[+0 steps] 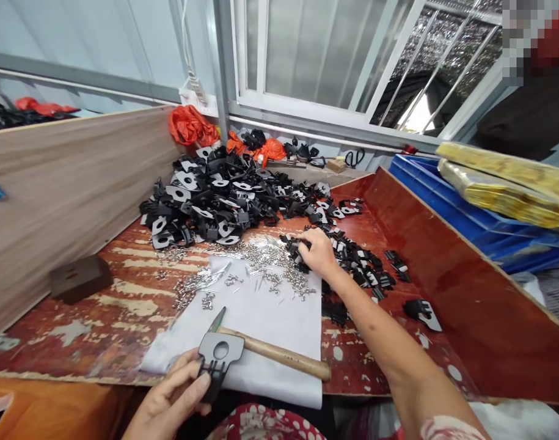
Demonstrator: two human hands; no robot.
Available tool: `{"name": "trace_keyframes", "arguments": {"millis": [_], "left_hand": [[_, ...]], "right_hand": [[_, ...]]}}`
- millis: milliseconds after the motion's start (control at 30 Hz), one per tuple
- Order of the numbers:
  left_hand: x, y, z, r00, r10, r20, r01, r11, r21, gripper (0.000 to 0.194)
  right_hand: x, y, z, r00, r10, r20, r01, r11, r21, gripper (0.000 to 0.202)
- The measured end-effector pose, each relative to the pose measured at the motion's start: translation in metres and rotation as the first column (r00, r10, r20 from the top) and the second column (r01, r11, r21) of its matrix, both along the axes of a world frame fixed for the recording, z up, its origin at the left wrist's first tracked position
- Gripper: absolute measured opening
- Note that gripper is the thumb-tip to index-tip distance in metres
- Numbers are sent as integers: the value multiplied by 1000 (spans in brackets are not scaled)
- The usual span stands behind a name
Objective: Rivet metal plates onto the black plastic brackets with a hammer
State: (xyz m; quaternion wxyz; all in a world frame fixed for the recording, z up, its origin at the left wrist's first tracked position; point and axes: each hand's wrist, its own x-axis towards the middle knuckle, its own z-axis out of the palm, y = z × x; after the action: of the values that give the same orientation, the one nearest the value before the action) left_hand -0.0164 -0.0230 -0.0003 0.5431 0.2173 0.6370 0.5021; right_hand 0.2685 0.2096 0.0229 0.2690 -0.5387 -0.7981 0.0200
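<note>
My left hand, at the near edge of the table, is closed on a black plastic clip with a flat grey face and a round hole. Just behind the clip, a hammer with a wooden handle lies on a white sheet. My right hand reaches forward to a heap of small black plastic parts. Its thumb and fingers are pinched around one of them, which is partly hidden. Left of that hand, metal pins and rivets are strewn over the sheet's far end.
A big pile of black and grey clips stands at the back. A dark block sits at left by the wooden side board. On the right, a red board borders a blue crate. Scissors lie at the back.
</note>
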Motion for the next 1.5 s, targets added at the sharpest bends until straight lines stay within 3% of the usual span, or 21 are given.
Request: {"name": "trace_keyframes", "arguments": {"millis": [67,133,167,233,333,567,700,767,833,867,933,1000,1067,1133,1267,1400,1500], "left_hand": [[9,3,4,999,21,33,-22,999,27,54],[16,7,6,996,5,91,-8,999,36,53],[19,9,7,992,-22,125,16,999,48,51],[22,14,7,975,-116,190,100,991,92,44],[23,18,6,932,-251,260,211,962,173,34],[18,13,-4,924,-272,270,209,948,241,26],[9,13,-15,956,-243,166,197,948,252,33],[2,14,-19,970,-225,93,194,946,259,36],[-4,16,-20,974,-224,35,207,941,267,35],[-7,16,-20,973,-228,22,214,940,265,34],[-10,16,-19,974,-223,34,208,946,248,30],[-10,14,-17,980,-187,73,167,961,223,29],[-11,12,-14,986,-147,83,128,970,205,30],[-13,11,-12,988,-145,45,133,970,203,31],[-24,13,-7,961,-169,-220,222,943,247,25],[-29,19,0,762,-202,-615,440,858,264,18],[-23,23,4,671,-236,-703,537,808,242,28]], "right_hand": [[-25,-41,2,991,116,-65,-114,993,37,27],[-51,-87,1,911,352,-216,-344,936,76,27],[-62,-108,0,880,396,-263,-394,917,62,27],[-80,-141,-2,842,416,-343,-432,901,33,27],[-93,-163,-5,833,389,-393,-422,906,2,25],[-106,-173,-16,802,443,-400,-438,892,110,32],[-111,-185,-20,729,315,-608,-475,872,-118,27],[-110,-180,-19,710,285,-644,-558,786,-267,26],[-109,-160,-18,719,344,-605,-637,673,-375,29],[-109,-145,-17,764,374,-526,-613,674,-412,31],[-113,-110,-17,900,345,-268,-430,806,-406,31],[-119,-74,-18,976,214,-39,-215,927,-308,24],[-126,-47,-21,984,173,40,-157,952,-262,14],[-129,-35,-24,978,202,41,-185,949,-255,8],[-116,-53,-18,960,281,6,-269,926,-263,11],[-99,-98,2,864,496,-86,-498,815,-295,4],[-100,-128,17,731,677,91,-668,736,-108,9]]}}
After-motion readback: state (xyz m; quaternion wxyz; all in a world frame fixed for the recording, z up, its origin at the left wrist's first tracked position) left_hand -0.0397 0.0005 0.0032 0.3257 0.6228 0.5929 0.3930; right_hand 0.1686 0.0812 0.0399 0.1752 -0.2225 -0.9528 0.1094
